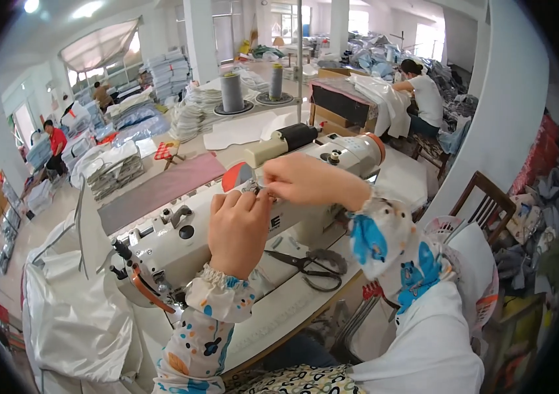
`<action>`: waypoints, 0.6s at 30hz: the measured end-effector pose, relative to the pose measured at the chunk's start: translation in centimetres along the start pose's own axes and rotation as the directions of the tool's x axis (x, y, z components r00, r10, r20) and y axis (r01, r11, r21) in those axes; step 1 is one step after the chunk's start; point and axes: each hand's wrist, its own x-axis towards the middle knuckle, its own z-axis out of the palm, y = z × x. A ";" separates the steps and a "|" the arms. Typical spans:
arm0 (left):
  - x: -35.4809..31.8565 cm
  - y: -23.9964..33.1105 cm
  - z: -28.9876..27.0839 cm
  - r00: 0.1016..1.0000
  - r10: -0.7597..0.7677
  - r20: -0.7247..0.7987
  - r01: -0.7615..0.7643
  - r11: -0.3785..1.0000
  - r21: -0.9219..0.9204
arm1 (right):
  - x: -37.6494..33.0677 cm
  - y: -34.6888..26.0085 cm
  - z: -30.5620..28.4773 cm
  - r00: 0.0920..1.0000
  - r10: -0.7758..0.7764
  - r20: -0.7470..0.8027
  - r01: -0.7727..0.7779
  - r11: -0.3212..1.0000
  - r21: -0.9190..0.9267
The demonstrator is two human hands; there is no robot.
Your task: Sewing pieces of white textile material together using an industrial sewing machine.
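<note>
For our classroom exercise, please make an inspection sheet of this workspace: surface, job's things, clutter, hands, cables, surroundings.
Surface: smooth, pale sewing tabletop, partly hidden by the forearms.
Job's things: long white metal sewing machine, beneath both hands.
Clutter: dark-handled metal scissors lying open-looped beside the machine; glossy white fabric bunched at its left end.
Hands: left hand and right hand meet at the fingertips above the machine; anything pinched is too small to tell.
Cables: nothing seen clearly.
Surroundings: tall grey thread cone; brown wooden chair; white-shirted co-worker seated beyond.
</note>
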 end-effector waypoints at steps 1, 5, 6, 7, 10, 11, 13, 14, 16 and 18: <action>-0.1 -0.2 0.0 1.000 -0.003 0.002 0.003 1.000 0.001 | 0.3 0.9 0.2 1.000 -0.002 0.003 0.002 1.000 0.002; 0.8 0.6 0.2 1.000 0.012 0.012 -0.013 1.000 0.015 | 0.8 4.7 2.2 0.959 0.145 -0.244 -0.154 0.988 -0.018; 0.8 0.3 0.2 1.000 0.010 0.008 -0.011 1.000 0.028 | 1.2 5.0 3.2 0.948 -0.007 -0.318 -0.003 1.000 -0.029; 0.8 0.4 0.3 1.000 0.011 0.009 -0.011 1.000 0.029 | 1.3 5.1 3.5 0.910 -0.151 -0.387 0.140 0.989 -0.058; 0.9 0.4 0.6 1.000 0.022 0.019 -0.023 1.000 0.015 | 1.3 5.9 3.2 0.949 -0.140 -0.284 0.138 0.990 -0.029; 1.0 0.4 0.7 1.000 0.026 0.017 -0.026 1.000 0.018 | 1.2 6.0 3.2 0.949 -0.139 -0.284 0.137 0.990 -0.029; 1.1 0.4 1.0 0.999 0.030 0.015 -0.030 0.999 0.020 | 1.0 6.2 3.2 0.920 -0.130 -0.370 0.143 0.990 0.008; 1.2 0.4 1.2 1.000 0.027 0.016 -0.027 1.000 0.016 | 0.9 6.3 3.2 0.920 -0.128 -0.371 0.141 0.990 0.007; 1.2 0.4 1.2 1.000 0.029 0.012 -0.029 0.999 0.015 | 0.8 6.3 2.9 0.918 -0.134 -0.374 0.167 0.984 0.057; 1.4 0.3 1.0 0.999 0.045 0.013 -0.045 0.999 0.016 | 0.5 6.3 2.7 0.920 -0.124 -0.371 0.156 0.986 0.058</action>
